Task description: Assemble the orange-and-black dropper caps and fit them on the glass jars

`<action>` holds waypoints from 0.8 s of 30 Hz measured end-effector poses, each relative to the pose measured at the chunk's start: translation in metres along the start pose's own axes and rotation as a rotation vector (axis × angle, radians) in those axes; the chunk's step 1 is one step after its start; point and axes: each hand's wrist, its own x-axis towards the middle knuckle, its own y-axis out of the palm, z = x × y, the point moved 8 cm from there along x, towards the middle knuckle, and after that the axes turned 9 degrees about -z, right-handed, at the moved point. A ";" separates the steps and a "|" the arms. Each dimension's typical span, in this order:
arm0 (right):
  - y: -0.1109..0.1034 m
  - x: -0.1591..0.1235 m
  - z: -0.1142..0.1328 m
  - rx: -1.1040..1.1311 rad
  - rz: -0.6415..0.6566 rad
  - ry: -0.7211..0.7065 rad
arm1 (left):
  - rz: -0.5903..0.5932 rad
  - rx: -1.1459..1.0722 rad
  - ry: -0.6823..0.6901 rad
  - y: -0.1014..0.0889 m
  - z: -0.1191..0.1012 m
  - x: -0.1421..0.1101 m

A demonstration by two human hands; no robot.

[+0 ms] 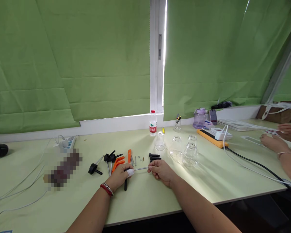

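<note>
A thin metal rod point(141, 168) runs level between my two hands, just above the table. My left hand point(121, 176) is closed around its left end, and a black bar point(125, 185) sticks out below that hand. My right hand point(162, 172) pinches the rod's other end; whether a small part sits there too is hidden by the fingers. Orange curved pieces point(118, 162) lie behind my left hand, beside a straight orange piece point(129, 156). To the left are black parts with metal shafts point(94, 169). Black ribbed cylinders point(154, 157) lie behind my right hand, near small metal bits point(140, 158).
Several clear glass jars point(191, 154) stand to the right. Behind them are a water bottle point(153, 123), a purple jug point(199, 118) and an orange power strip point(212, 138). A co-worker's hands point(276, 142) are at far right. White cables point(21, 179) cross the left side.
</note>
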 end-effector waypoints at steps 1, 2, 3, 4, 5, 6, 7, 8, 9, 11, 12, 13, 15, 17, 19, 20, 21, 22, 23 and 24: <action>0.000 0.000 0.000 -0.004 0.002 -0.003 | -0.002 0.005 -0.002 0.000 0.000 0.000; 0.000 0.000 0.000 -0.010 0.003 -0.006 | -0.003 0.007 -0.004 0.000 0.000 0.000; 0.000 0.000 0.000 -0.016 0.004 -0.008 | -0.004 0.007 -0.003 0.000 0.000 0.000; 0.000 0.000 -0.001 -0.023 0.006 -0.009 | -0.004 0.004 -0.001 0.000 0.001 0.000; 0.000 0.001 -0.001 -0.030 0.007 -0.010 | -0.004 -0.001 0.002 0.000 0.001 0.000; 0.001 0.001 -0.001 -0.036 0.006 -0.009 | -0.002 -0.009 0.005 0.000 0.001 0.000; 0.001 0.001 -0.002 -0.041 0.005 -0.009 | 0.001 -0.019 0.006 0.001 0.001 0.000; 0.001 0.001 -0.002 -0.045 0.003 -0.009 | 0.004 -0.028 0.004 0.001 0.001 0.000; 0.001 0.001 -0.002 -0.049 0.002 -0.008 | 0.008 -0.034 0.001 0.001 0.001 0.000; 0.002 0.000 -0.002 -0.060 0.000 -0.009 | 0.014 -0.035 -0.001 0.001 0.001 0.000; 0.002 0.000 -0.001 -0.066 0.000 -0.009 | 0.015 -0.033 0.000 0.001 0.000 0.000; 0.002 0.000 -0.001 -0.073 0.001 -0.009 | 0.016 -0.032 0.003 0.001 0.000 0.000; 0.003 -0.001 0.000 -0.089 0.002 -0.009 | 0.020 -0.033 0.009 0.001 -0.001 0.000; 0.003 -0.003 0.001 -0.102 -0.002 -0.009 | 0.023 -0.032 0.012 0.001 -0.001 0.000; 0.004 -0.004 0.002 -0.110 -0.004 -0.008 | 0.024 -0.025 0.013 0.001 -0.001 0.001; 0.005 -0.005 0.003 -0.114 -0.004 -0.008 | 0.024 -0.022 0.012 0.001 -0.001 0.001; 0.005 -0.005 0.003 -0.120 -0.003 -0.009 | 0.023 -0.021 0.013 0.001 -0.001 0.001; 0.005 -0.006 0.004 -0.130 -0.003 -0.009 | 0.020 -0.021 0.016 0.001 -0.001 0.001; 0.006 -0.006 0.004 -0.140 -0.004 -0.011 | 0.017 -0.022 0.017 0.001 -0.001 0.001; 0.006 -0.006 0.004 -0.150 -0.006 -0.011 | 0.014 -0.022 0.018 0.001 -0.001 0.001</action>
